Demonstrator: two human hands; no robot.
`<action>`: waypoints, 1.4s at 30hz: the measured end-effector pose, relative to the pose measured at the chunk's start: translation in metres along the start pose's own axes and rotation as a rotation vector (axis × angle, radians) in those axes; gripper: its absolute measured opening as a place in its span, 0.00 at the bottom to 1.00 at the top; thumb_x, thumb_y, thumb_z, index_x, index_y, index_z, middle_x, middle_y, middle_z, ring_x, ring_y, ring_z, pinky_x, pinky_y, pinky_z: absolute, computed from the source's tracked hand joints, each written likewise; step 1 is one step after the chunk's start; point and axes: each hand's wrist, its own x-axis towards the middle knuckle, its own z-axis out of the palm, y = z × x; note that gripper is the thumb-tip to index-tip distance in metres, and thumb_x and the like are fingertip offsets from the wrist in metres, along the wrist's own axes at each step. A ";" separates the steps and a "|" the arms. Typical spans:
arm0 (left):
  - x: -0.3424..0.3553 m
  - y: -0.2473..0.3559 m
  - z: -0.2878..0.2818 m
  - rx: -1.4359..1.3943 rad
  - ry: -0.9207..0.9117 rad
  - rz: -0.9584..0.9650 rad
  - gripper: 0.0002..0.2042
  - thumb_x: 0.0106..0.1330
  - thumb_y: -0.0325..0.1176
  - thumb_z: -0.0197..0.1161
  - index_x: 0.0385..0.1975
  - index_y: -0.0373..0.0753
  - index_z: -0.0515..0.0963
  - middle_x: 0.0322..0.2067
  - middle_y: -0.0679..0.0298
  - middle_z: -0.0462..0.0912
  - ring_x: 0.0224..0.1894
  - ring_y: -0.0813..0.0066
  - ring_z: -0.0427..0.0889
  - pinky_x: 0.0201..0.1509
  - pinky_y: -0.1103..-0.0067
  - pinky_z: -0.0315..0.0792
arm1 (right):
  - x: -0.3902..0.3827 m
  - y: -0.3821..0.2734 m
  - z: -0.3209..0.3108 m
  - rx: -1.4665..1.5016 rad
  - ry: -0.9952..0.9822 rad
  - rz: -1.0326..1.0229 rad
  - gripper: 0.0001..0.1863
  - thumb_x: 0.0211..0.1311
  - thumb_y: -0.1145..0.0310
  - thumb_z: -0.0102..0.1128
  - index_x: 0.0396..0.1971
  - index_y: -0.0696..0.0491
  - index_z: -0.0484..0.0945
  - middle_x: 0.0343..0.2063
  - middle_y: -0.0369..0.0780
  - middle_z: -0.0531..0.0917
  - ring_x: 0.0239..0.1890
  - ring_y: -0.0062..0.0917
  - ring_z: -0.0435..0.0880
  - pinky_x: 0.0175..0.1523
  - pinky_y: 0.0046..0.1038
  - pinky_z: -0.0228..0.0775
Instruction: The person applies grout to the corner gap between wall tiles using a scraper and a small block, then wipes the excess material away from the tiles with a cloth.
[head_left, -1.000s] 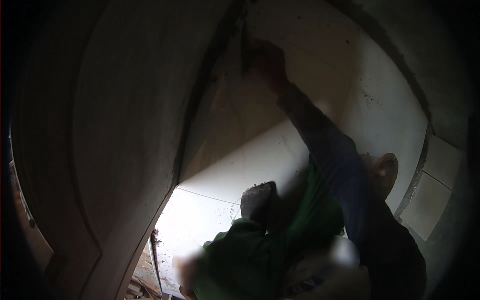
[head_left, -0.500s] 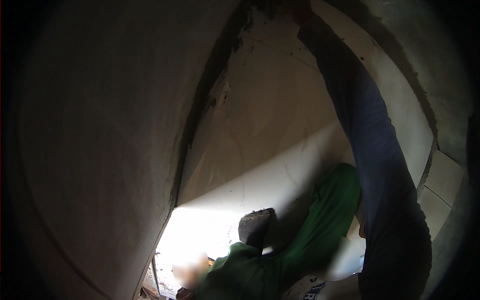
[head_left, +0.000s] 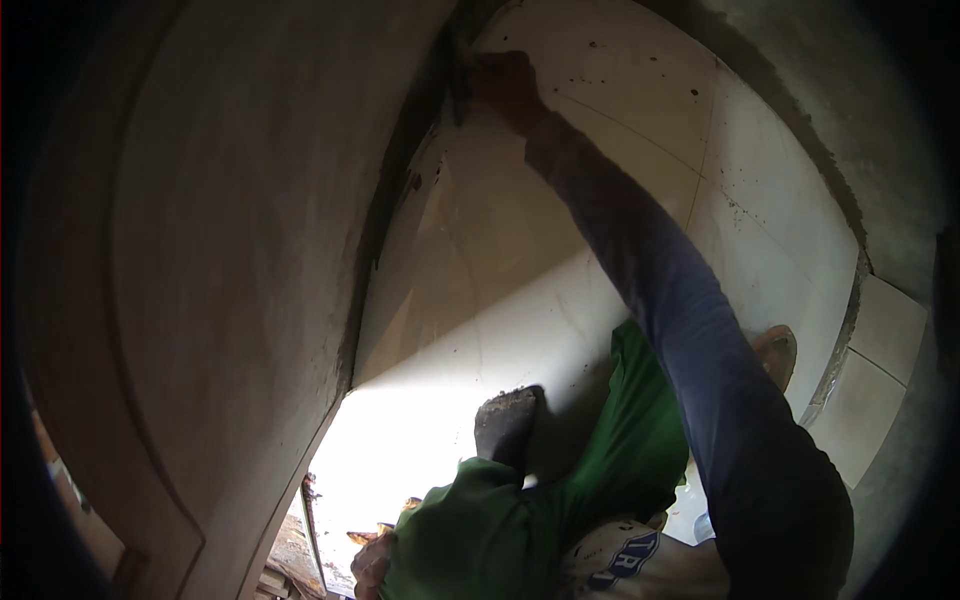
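Note:
My right arm, in a blue-grey sleeve, stretches far across the pale tiled floor (head_left: 560,230). My right hand (head_left: 505,88) is closed at the dark joint (head_left: 400,150) where the floor meets the left wall. A thin, dark flat-bladed tool (head_left: 458,92) projects from it against that joint; shadow hides its exact kind. Low at the left, beside my green-trousered knee (head_left: 460,540), part of my left hand (head_left: 372,562) shows. Its fingers are mostly hidden, and bright orange-yellow bits near it are too glared to name.
A smooth grey wall (head_left: 240,250) rises close on the left. My dark shoe (head_left: 505,425) stands in a patch of strong sunlight. A brown rounded thing (head_left: 778,355) lies right of my arm. Loose pale tiles (head_left: 865,400) border the right side. Debris (head_left: 290,545) lies at lower left.
My right hand has moved left and nearer from the far end, to the left wall joint. The brown rounded thing is more exposed, and my left hand shows more clearly.

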 end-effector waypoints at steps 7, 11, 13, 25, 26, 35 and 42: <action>-0.039 -0.003 -0.032 0.068 -0.010 -0.009 0.42 0.73 0.59 0.63 0.74 0.29 0.63 0.67 0.41 0.75 0.69 0.48 0.77 0.74 0.54 0.72 | -0.067 -0.114 -0.019 0.445 0.048 0.498 0.30 0.80 0.45 0.53 0.29 0.55 0.90 0.27 0.53 0.89 0.35 0.52 0.90 0.44 0.47 0.84; -0.031 -0.017 -0.041 -0.131 -0.138 0.136 0.49 0.65 0.66 0.73 0.74 0.33 0.66 0.64 0.40 0.77 0.68 0.46 0.78 0.75 0.52 0.70 | -0.109 -0.180 -0.004 0.496 0.115 0.474 0.27 0.81 0.47 0.53 0.33 0.54 0.90 0.24 0.51 0.88 0.34 0.52 0.90 0.43 0.48 0.84; -0.027 -0.019 -0.037 -0.210 -0.162 0.161 0.49 0.65 0.66 0.72 0.74 0.33 0.66 0.64 0.40 0.76 0.68 0.46 0.78 0.76 0.52 0.70 | -0.133 -0.191 0.008 0.410 0.239 0.343 0.14 0.76 0.58 0.55 0.45 0.53 0.79 0.19 0.49 0.85 0.24 0.53 0.87 0.31 0.55 0.79; -0.031 -0.016 -0.050 -0.274 -0.144 0.189 0.49 0.65 0.66 0.72 0.74 0.32 0.65 0.65 0.39 0.76 0.68 0.46 0.77 0.76 0.52 0.69 | -0.252 -0.336 -0.034 0.784 0.153 0.458 0.27 0.64 0.69 0.64 0.64 0.58 0.78 0.37 0.47 0.87 0.36 0.45 0.88 0.43 0.46 0.82; -0.033 -0.013 -0.051 -0.279 -0.143 0.193 0.49 0.65 0.66 0.72 0.74 0.32 0.65 0.65 0.39 0.76 0.68 0.46 0.77 0.76 0.52 0.69 | -0.243 -0.333 -0.039 0.787 0.154 0.446 0.27 0.64 0.69 0.64 0.64 0.58 0.78 0.37 0.47 0.87 0.36 0.45 0.88 0.43 0.46 0.82; -0.037 -0.013 -0.050 -0.312 -0.162 0.185 0.49 0.65 0.66 0.71 0.74 0.31 0.65 0.65 0.39 0.76 0.69 0.46 0.77 0.76 0.52 0.69 | -0.247 -0.373 -0.018 0.785 0.174 0.669 0.24 0.65 0.67 0.68 0.60 0.54 0.79 0.44 0.50 0.89 0.48 0.49 0.90 0.54 0.45 0.84; -0.036 -0.007 -0.043 -0.319 -0.130 0.171 0.49 0.65 0.66 0.71 0.74 0.30 0.65 0.66 0.39 0.75 0.69 0.46 0.77 0.77 0.53 0.68 | -0.217 -0.277 -0.033 0.600 0.282 0.365 0.18 0.68 0.63 0.69 0.53 0.56 0.84 0.36 0.50 0.90 0.39 0.44 0.93 0.45 0.39 0.85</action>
